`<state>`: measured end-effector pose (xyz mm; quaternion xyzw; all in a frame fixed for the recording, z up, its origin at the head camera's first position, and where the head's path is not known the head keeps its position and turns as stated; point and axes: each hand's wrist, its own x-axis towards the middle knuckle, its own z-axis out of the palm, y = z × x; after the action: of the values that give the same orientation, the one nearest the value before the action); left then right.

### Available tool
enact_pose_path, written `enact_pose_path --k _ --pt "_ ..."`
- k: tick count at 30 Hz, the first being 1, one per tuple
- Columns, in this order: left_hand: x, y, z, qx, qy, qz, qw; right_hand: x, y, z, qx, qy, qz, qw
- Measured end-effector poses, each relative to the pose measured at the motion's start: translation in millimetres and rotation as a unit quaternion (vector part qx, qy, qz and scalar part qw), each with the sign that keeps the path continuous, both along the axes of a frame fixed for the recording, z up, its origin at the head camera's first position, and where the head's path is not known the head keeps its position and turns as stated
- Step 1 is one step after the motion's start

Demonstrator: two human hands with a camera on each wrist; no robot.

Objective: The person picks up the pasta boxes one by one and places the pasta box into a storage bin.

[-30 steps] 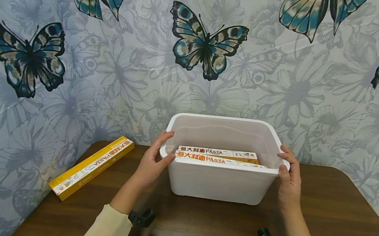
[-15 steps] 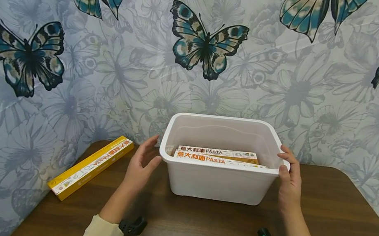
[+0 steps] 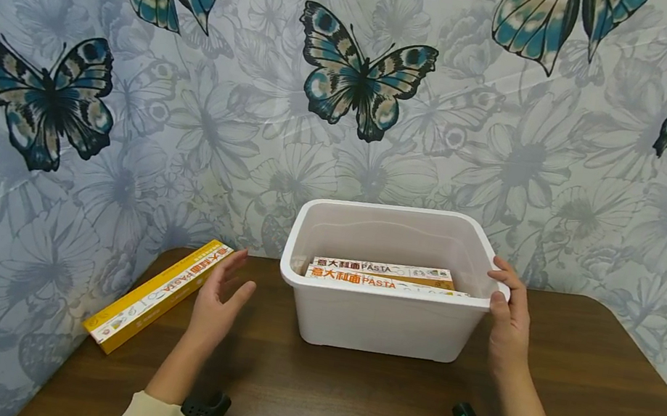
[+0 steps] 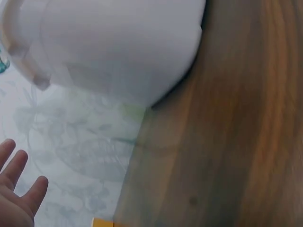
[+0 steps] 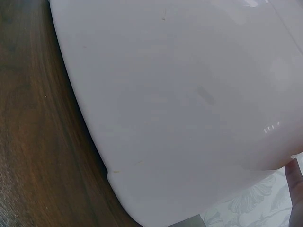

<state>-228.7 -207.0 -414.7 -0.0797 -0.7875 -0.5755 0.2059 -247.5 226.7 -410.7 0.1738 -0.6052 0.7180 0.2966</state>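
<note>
A white plastic bin (image 3: 380, 323) stands on the table, with two pasta boxes in it; the front pasta box (image 3: 361, 280) has orange lettering and the rear pasta box (image 3: 386, 269) dark lettering. My right hand (image 3: 509, 322) grips the bin's right rim, thumb at the front and fingers around the side. My left hand (image 3: 217, 302) is off the bin, fingers spread and holding nothing. Beside it, at the table's left edge, lies a yellow pasta box (image 3: 160, 297) set slantwise; whether the fingertips touch its far end I cannot tell. Only a yellow corner of that pasta box (image 4: 102, 222) shows in the left wrist view.
The brown wooden table (image 3: 352, 410) ends at a wall covering (image 3: 218, 144) with butterflies and flowers, close behind the bin. Each wrist wears a black band, such as the left wristband (image 3: 205, 409).
My left hand has let go of the bin's left rim and moved left toward the yellow pasta box. The right hand stays on the rim, and the bin has barely moved.
</note>
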Motion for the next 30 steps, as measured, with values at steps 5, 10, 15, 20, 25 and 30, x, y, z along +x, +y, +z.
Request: enact_pose_path --k 5,10,15,20,25,30 --pt "4.4 -12.3 -6.1 0.002 -0.019 0.027 0.9994 0.2 -0.5 0.6 -0.005 0.004 0.004 1.0000" --pt "8.8 -23.5 -13.2 -0.007 -0.042 0.081 0.9958 0.9 -0.5 0.1 -0.007 0.000 0.007 1.0000" --pt "16.0 -31.9 -15.9 -0.021 -0.055 0.143 0.9880 1.1 -1.1 -0.2 -0.008 0.001 0.008 0.9999" --pt "22.0 -42.1 -16.5 -0.028 -0.074 0.191 0.9784 1.3 -0.9 0.7 -0.004 -0.001 0.008 1.0000" --pt "26.1 -53.9 -16.1 -0.044 -0.079 0.228 0.9695 1.3 -0.7 1.1 -0.002 -0.001 0.007 1.0000" --pt "28.9 -66.2 -17.1 -0.047 -0.068 0.252 0.9642 1.6 -0.5 0.3 -0.005 0.000 0.008 1.0000"
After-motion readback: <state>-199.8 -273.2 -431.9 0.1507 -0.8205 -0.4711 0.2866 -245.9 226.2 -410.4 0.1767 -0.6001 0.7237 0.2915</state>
